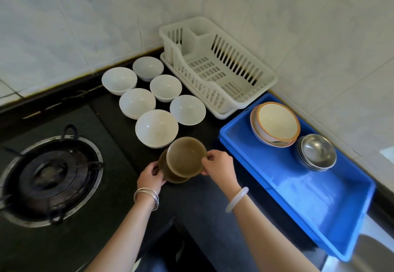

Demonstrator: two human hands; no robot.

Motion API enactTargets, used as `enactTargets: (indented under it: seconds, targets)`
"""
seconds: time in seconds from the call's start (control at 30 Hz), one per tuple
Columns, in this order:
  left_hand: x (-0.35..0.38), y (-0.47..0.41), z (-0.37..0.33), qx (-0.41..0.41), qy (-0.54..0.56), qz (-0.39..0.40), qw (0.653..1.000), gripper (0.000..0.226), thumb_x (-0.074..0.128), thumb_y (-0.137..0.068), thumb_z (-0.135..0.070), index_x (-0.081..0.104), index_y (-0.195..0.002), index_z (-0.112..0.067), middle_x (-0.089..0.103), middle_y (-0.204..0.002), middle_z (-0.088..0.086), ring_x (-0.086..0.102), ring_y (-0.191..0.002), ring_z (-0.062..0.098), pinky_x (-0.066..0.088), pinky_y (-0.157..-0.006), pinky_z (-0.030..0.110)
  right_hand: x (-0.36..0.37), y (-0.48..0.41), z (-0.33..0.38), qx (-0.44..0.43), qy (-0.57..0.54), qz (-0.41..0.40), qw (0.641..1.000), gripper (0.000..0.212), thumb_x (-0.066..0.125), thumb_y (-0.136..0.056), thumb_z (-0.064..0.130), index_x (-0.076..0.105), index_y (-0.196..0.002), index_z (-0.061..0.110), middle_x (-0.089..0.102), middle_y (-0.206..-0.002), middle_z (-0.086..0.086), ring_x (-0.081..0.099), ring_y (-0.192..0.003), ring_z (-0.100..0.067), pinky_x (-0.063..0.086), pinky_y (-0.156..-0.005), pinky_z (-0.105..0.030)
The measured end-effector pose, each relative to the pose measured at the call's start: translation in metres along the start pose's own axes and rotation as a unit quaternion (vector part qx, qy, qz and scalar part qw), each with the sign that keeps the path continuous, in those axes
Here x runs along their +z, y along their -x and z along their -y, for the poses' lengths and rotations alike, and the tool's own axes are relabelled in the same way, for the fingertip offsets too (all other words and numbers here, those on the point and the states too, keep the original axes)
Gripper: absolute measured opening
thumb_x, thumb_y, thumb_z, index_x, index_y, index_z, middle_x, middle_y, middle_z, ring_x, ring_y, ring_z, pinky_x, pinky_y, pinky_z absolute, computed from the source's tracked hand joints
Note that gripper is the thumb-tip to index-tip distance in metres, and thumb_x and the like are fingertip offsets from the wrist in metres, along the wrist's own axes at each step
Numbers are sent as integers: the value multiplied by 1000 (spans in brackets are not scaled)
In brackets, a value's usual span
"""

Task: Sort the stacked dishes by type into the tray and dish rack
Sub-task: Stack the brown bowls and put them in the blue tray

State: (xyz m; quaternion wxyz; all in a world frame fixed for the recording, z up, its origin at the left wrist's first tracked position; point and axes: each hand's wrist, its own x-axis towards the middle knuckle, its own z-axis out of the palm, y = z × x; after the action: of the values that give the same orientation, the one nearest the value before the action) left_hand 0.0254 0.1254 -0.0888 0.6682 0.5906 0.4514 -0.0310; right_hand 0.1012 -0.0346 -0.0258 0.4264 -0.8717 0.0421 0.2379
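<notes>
Two olive-brown plates sit stacked on the dark counter in front of me. My right hand (219,165) pinches the right rim of the upper brown plate (186,156), which is tilted and shifted off the lower brown plate (170,175). My left hand (150,176) grips the left edge of the lower one. Several white bowls (156,127) stand upright behind them. The blue tray (315,212) at the right holds stacked orange-rimmed bowls (277,124) and stacked steel bowls (317,151). The white dish rack (215,67) stands in the corner with nothing in it.
A gas burner (50,178) with a black pan support lies at the left. Tiled walls close in behind and to the right. A metal sink edge (375,248) shows at the lower right, past the tray.
</notes>
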Motion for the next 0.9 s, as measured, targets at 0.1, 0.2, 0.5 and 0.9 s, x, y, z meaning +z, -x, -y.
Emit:
enactTargets:
  seconds: [0.1, 0.2, 0.5, 0.9]
  targets:
    - [-2, 0, -1, -10, 23, 15, 1000, 31, 49, -91, -2, 56, -120, -10, 60, -120, 17, 59, -110, 32, 53, -81, 35, 10, -1, -1, 5, 31, 14, 999, 9, 60, -89, 18, 59, -85, 26, 68, -74, 2, 68, -61, -7, 55, -60, -18]
    - [-3, -2, -1, -22, 50, 16, 998, 30, 45, -93, -3, 56, -121, -8, 58, -120, 18, 58, -105, 30, 51, -82, 36, 15, -5, -1, 10, 47, 24, 999, 7, 60, -89, 20, 58, -88, 26, 68, -77, 1, 69, -65, -9, 59, -67, -25]
    - [-2, -2, -1, -34, 67, 15, 997, 31, 48, -94, -11, 55, -123, -4, 57, -117, 16, 58, -100, 27, 50, -85, 35, 28, -18, -5, 41, 50, 16, 998, 9, 61, -89, 22, 56, -97, 22, 66, -81, -1, 69, -66, -10, 57, -60, -22]
    - [2, 2, -8, -21, 40, 19, 999, 34, 50, -91, -8, 55, -125, -11, 58, -114, 14, 58, -106, 29, 52, -83, 35, 31, -15, -19, 129, -182, 99, 970, 19, 53, -95, 21, 61, -112, 23, 64, -99, 2, 67, -84, -12, 57, -57, -19]
